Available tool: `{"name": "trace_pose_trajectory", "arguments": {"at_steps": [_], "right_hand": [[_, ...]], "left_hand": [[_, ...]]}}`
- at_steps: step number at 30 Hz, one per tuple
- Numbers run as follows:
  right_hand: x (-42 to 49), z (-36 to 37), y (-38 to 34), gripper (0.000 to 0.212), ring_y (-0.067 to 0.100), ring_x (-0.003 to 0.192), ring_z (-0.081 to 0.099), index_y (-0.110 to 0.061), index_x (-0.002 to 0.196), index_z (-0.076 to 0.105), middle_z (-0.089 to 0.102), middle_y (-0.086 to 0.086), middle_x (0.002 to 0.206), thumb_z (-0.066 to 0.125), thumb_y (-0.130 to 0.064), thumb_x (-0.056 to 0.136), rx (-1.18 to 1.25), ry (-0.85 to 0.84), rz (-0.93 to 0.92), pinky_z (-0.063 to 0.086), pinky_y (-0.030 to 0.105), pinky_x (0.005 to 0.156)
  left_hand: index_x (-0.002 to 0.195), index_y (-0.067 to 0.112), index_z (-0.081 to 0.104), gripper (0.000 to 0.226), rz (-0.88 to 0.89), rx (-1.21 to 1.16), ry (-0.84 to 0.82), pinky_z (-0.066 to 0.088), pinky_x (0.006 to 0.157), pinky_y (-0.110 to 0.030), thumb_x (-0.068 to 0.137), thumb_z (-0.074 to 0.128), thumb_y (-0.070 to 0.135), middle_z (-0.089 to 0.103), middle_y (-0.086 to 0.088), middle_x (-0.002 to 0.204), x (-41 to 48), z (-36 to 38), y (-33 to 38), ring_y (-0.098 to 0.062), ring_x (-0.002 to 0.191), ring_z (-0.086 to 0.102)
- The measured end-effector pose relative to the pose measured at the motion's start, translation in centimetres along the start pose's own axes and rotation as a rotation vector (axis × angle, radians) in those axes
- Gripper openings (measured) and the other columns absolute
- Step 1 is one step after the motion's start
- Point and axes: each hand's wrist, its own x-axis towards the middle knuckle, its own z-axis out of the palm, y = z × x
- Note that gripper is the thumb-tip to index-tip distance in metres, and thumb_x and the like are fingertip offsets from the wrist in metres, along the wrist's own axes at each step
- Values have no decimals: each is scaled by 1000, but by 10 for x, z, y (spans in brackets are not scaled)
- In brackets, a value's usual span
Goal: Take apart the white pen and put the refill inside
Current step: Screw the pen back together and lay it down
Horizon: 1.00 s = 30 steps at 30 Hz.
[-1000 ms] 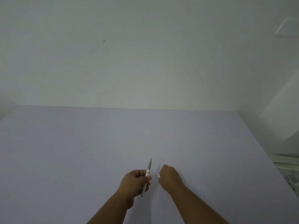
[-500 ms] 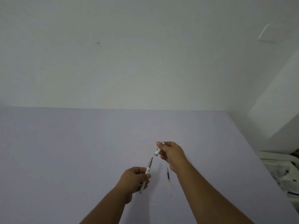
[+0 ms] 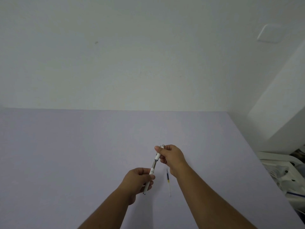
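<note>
The left hand (image 3: 139, 180) is closed around the lower part of the white pen (image 3: 151, 176), thumb pressed on the near side of the barrel and the other fingers curled behind it. The barrel runs on a slant through the fist: its lower tip pokes out below the hand, and its upper end, a grey metal section, rises up and to the right.

The right hand (image 3: 171, 156) sits just above and to the right of the left hand, its thumb and fingers pinched shut on the short white end piece (image 3: 158, 157) of the pen. That piece is lined up with the grey section of the barrel; whether the two parts touch or are already joined cannot be told at this size. A small metal tip shows at the top of the end piece, beyond the thumb.

The refill (image 3: 168, 180), a thin clear tube with dark ink in its upper part and a yellowish band lower down, lies flat on the pale lilac table (image 3: 66, 154), just right of the left hand and under the right wrist. Neither hand touches it. Both forearms reach in from the near edge of the table.
</note>
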Motion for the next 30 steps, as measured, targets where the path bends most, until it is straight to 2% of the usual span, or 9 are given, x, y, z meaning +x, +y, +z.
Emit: {"name": "trace_pose_trajectory", "arguments": {"at_steps": [4,11,18,22,25,30], "right_hand": [[6,-6,-3,27,17,62,56,-9,82,57,62,7,72,77,-24,76,76,85,-27,55,30,68],[2,-3,4,32,13,61,58,-6,91,60,66,5,75,78,-27,74,-111,-85,8,52,25,61],[-1,-2,9,30,12,61,57,-5,95,64,64,2,74,77,-23,75,-142,-120,24,51,23,60],[-2,-3,12,25,11,58,56,-7,88,64,63,1,71,77,-24,75,-165,-122,43,51,21,58],[-2,-5,14,19,11,58,57,-10,80,64,63,1,69,76,-24,77,-152,-153,48,52,21,58],[1,-4,16,22,12,59,58,-9,83,64,64,2,70,76,-25,76,-153,-130,56,52,22,59]], "left_hand": [[85,9,72,7,2,3,-5,58,58,-26,81,70,5,70,-11,77,0,2,1,-22,70,66],[87,7,71,8,34,-36,-41,58,63,-27,81,69,3,69,-9,74,0,4,6,-20,68,65],[85,6,71,7,49,-28,-26,59,68,-31,81,68,1,68,-11,72,2,6,5,-22,66,64],[85,4,70,7,42,-28,-18,60,73,-34,82,66,0,68,-14,75,3,7,1,-23,67,64],[91,1,70,9,17,-46,-58,59,68,-31,84,64,0,69,-16,79,3,6,0,-22,67,65],[92,1,70,10,7,-44,-57,59,61,-26,84,64,0,70,-13,77,8,6,-1,-20,65,65]]}}
